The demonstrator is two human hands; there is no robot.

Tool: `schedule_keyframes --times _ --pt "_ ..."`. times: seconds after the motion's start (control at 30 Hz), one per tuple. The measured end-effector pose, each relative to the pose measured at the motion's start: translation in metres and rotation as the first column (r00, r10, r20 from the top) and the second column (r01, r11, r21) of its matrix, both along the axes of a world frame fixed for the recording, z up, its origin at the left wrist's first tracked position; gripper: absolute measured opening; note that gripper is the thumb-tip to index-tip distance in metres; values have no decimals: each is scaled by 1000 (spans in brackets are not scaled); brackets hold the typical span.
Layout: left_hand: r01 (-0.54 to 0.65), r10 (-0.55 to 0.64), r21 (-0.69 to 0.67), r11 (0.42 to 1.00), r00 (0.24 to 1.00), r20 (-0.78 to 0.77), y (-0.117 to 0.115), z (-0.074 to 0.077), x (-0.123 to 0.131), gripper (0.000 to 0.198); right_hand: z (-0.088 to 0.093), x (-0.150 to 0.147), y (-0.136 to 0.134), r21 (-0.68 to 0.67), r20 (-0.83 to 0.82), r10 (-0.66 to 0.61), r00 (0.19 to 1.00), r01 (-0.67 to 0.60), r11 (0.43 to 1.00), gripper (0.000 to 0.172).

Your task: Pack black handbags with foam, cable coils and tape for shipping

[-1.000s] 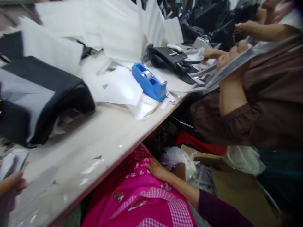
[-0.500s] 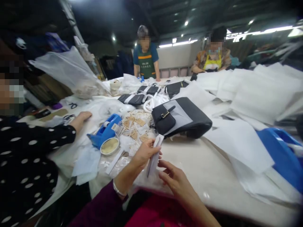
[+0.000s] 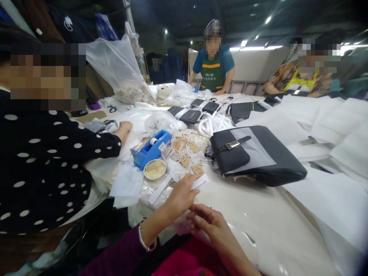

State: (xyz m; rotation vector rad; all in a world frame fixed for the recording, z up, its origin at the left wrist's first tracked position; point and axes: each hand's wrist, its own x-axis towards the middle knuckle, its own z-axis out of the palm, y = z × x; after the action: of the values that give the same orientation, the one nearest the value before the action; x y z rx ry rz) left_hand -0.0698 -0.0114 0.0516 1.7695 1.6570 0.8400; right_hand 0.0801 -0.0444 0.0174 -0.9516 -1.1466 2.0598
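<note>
Between the thumb and fingers of my left hand point(image 3: 181, 196) is a narrow white paper strip point(image 3: 201, 181), its free end pointing right. My left hand hides the rest of the strip. Just below, my right hand point(image 3: 208, 223) has curled fingers close to my left fingertips; what is in them, if anything, is hidden. A black backpack point(image 3: 276, 153) with a buckled front pocket and a white sheet across it lies beyond my hands to the right. Tan hang tags point(image 3: 185, 161) with strings are heaped beyond my left hand. Another white strip point(image 3: 160, 189) lies left of it.
A blue tape dispenser point(image 3: 152, 147) and a round tub of yellowish stuff point(image 3: 154, 169) stand left of the tags. White sheets point(image 3: 313, 199) cover the table's right side. Black wallets point(image 3: 185, 115) lie farther back. A person in polka dots point(image 3: 43, 161) sits left; two others are across the table.
My view has swung left, so the table's things appear farther right. The paper strip has tipped from upright to lying toward the right in my left hand. My right fingers have curled closer together.
</note>
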Motion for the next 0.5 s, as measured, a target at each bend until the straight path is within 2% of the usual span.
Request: schedule_keyframes --times 0.1,0.27,0.33,0.4,0.5 --pt "-135 146 90 987 980 -133 0 -4 -29 46 -4 -1 1 -4 34 -27 999 28 1000 42" --pt "-174 238 228 958 924 -298 -12 -19 -58 51 4 4 -1 58 76 -38 996 34 998 41" --pt "-141 254 306 942 894 -369 -20 -26 -60 50 13 7 -6 92 104 -51 993 42 995 38" --pt "-40 208 352 935 866 -455 -25 -36 -60 51 26 12 -13 109 116 -36 993 23 994 36" --pt "105 116 341 934 814 -569 -26 -57 -61 58 54 25 -25 148 25 81 996 -84 985 33"
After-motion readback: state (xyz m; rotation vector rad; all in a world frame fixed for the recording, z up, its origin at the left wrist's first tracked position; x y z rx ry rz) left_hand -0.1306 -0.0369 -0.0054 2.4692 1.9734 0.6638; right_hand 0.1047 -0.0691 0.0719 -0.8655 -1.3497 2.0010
